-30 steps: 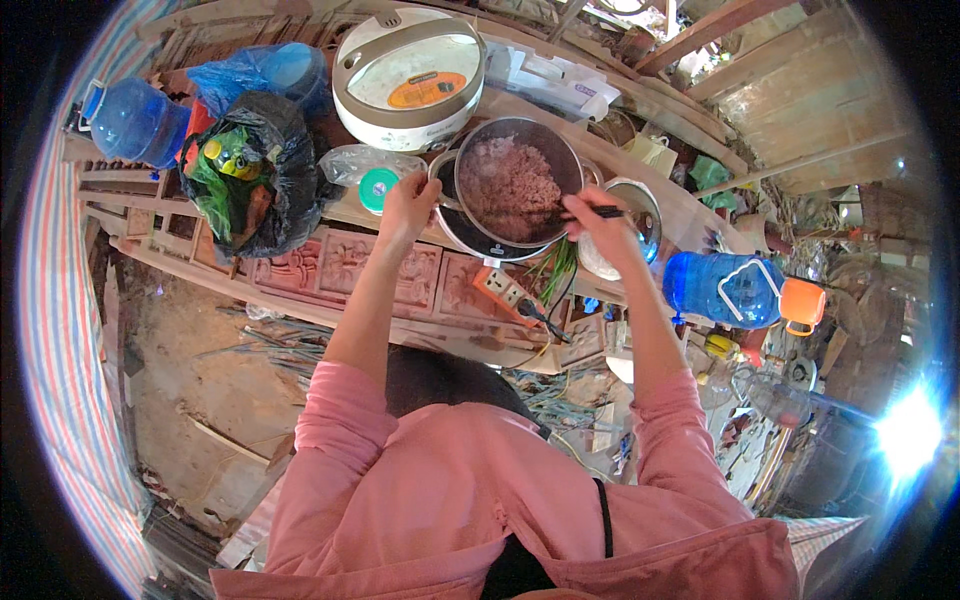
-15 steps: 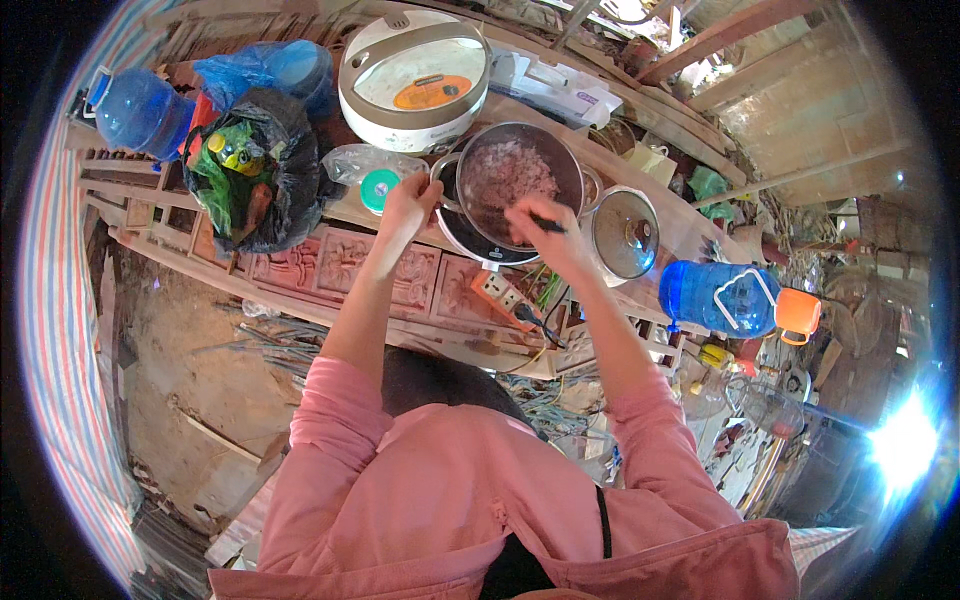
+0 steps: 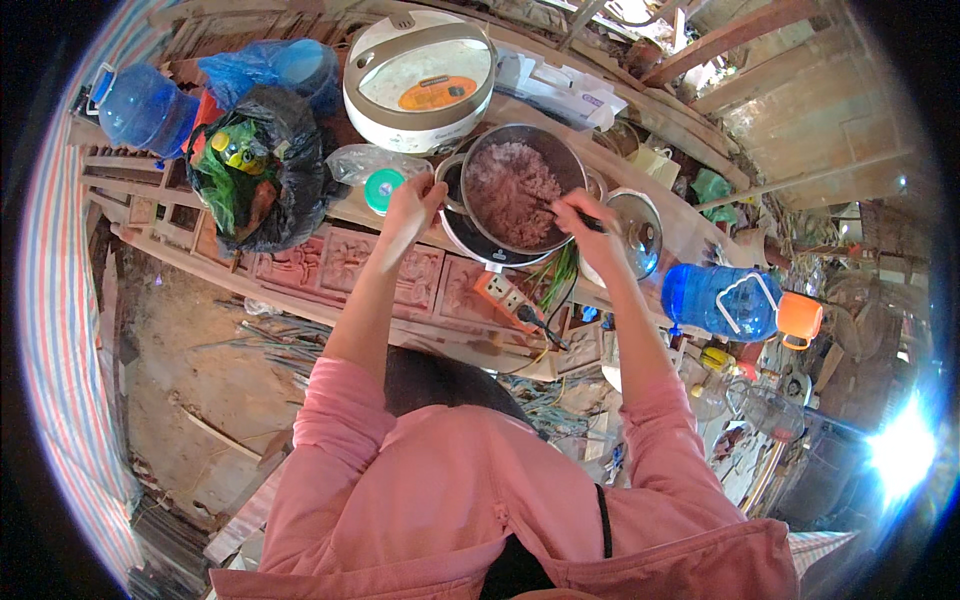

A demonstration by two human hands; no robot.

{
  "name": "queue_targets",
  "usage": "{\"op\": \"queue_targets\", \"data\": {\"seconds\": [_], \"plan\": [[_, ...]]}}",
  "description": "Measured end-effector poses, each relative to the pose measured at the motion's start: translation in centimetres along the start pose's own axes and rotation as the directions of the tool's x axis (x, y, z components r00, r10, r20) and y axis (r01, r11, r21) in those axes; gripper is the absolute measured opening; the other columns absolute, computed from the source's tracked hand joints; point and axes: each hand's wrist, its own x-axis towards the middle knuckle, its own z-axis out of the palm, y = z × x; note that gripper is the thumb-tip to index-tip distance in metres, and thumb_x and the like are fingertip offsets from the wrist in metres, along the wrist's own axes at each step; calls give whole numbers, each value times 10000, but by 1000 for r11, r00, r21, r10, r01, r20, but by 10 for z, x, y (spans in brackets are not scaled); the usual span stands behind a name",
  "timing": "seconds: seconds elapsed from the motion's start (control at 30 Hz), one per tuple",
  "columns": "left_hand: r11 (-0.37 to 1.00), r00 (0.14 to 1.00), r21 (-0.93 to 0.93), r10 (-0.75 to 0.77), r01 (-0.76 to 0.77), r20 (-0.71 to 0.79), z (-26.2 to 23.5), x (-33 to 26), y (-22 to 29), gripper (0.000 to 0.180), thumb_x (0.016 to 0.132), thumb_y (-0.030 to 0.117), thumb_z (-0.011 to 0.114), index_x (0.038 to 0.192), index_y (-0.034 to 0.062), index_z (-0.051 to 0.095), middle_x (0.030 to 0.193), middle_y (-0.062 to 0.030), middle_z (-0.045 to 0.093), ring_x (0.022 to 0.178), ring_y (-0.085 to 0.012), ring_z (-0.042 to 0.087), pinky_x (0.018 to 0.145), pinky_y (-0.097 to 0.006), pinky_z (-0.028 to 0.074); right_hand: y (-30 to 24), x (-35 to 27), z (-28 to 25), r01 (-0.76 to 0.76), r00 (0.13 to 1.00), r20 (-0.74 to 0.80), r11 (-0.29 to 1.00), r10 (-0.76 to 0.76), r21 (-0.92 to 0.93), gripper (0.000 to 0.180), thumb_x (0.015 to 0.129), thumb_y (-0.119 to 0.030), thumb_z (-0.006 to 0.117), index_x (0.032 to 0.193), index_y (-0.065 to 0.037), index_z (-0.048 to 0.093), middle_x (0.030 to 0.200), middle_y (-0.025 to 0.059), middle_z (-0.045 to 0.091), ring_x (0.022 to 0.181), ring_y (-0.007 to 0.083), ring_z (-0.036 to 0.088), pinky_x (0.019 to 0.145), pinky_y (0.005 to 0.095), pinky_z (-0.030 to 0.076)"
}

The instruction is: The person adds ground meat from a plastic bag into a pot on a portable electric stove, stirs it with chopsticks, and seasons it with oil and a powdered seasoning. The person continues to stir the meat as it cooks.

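Observation:
A grey pot [image 3: 538, 137] stands on a black-and-white electric hob [image 3: 466, 241]. Crumbled, pinkish-brown minced meat [image 3: 508, 182] covers its bottom. My left hand [image 3: 409, 208] is closed on the pot's left loop handle [image 3: 449, 184]. At the right rim, my right hand [image 3: 594, 238] grips a utensil by its black handle [image 3: 588, 221]. The utensil's thin end reaches down into the meat, so its head is hidden. Partly behind my right hand lies a glass lid [image 3: 640, 222].
A white-and-brown appliance [image 3: 418, 85] sits behind the pot. Left are a green-lidded container [image 3: 381, 190] and a black bag [image 3: 285, 215] of groceries. A power strip [image 3: 500, 296] hangs at the front edge. A blue water jug [image 3: 720, 300] stands right.
My right hand has moved right with the utensil, from over the pot's front to its right rim. More of the meat now shows. My left hand stays on the handle.

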Motion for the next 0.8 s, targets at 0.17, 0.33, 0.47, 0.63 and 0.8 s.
{"op": "queue_targets", "data": {"seconds": [0.17, 0.33, 0.47, 0.63, 0.8], "plan": [[998, 999, 54, -32, 32, -6, -1, -2, 7, 254, 968, 205, 604, 843, -15, 616, 648, -52, 610, 493, -132, 568, 462, -299, 456, 0, -10, -6, -41, 994, 106, 982, 21, 185, 163, 992, -176, 639, 988, -18, 680, 879, 28, 658, 808, 111, 656, 707, 262, 532], [999, 1000, 47, -10, 10, 11, -1, -3, 10, 261, 972, 216, 607, 848, -13, 617, 646, -53, 612, 491, -133, 578, 458, -302, 459, -7, -1, -11, -19, 983, -184, 999, 11, -40, 147, 975, -158, 658, 984, -11, 669, 892, 30, 665, 815, 123, 634, 743, 282, 504], [998, 1000, 61, -16, 16, 4, -1, 0, 4, 271, 977, 228, 610, 850, -11, 618, 645, -55, 611, 492, -134, 577, 457, -301, 458, -20, -20, 4, 96, 993, 64, 995, -98, 36, 209, 960, -246, 680, 956, -38, 657, 819, 40, 648, 758, 181, 596, 808, 308, 488], [996, 1000, 82, -29, 29, -2, -1, 1, 2, 282, 979, 232, 608, 856, -22, 620, 637, -56, 600, 496, -140, 575, 464, -312, 460, -20, -16, -11, -195, 980, 69, 973, 187, 126, 208, 967, -200, 668, 932, 4, 645, 843, 64, 666, 781, 118, 626, 703, 305, 504], [996, 1000, 92, 12, -11, -9, 0, -4, 8, 273, 977, 214, 606, 846, -26, 620, 630, -51, 593, 495, -137, 570, 464, -303, 448, -18, -2, -41, -40, 998, -49, 971, 29, -236, 222, 970, -218, 670, 892, -11, 649, 809, 26, 666, 699, 105, 603, 644, 280, 500]]}}
